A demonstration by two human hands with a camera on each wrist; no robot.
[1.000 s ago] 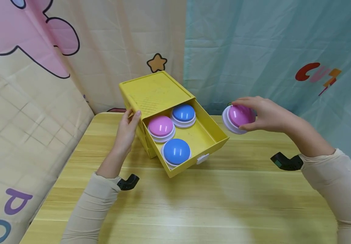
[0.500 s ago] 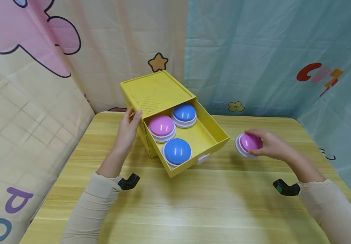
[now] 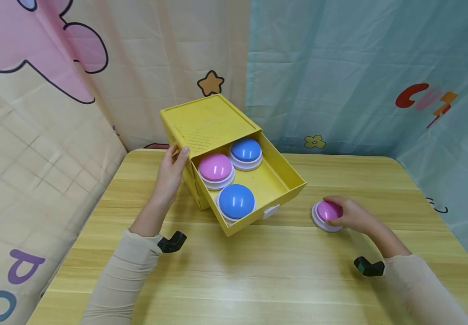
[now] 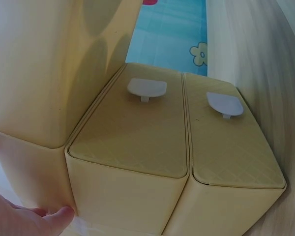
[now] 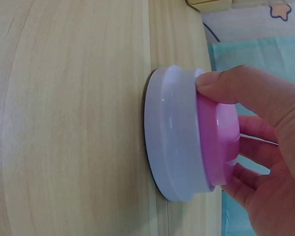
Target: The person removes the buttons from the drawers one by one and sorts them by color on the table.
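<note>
My right hand (image 3: 353, 215) grips a pink-domed push button (image 3: 329, 211) with a white base, thumb on one side and fingers on the other. In the right wrist view the button's white base (image 5: 172, 132) sits on the wooden table. My left hand (image 3: 169, 176) rests against the left side of a yellow drawer cabinet (image 3: 209, 119), its thumb by the front corner. The cabinet's top drawer (image 3: 270, 180) is pulled out. Inside lie a pink button (image 3: 215, 167), a blue button (image 3: 246, 150) at the back and another blue button (image 3: 237, 201) at the front.
Lower drawer fronts with white handles (image 4: 147, 87) show in the left wrist view. The drawer's front carries a white handle (image 3: 271, 211). Printed curtains (image 3: 319, 67) hang behind and beside the wooden table (image 3: 225, 275).
My right hand has carried the pink button from beside the drawer down and slightly right, lowering it onto the table. The left hand and the cabinet stay put.
</note>
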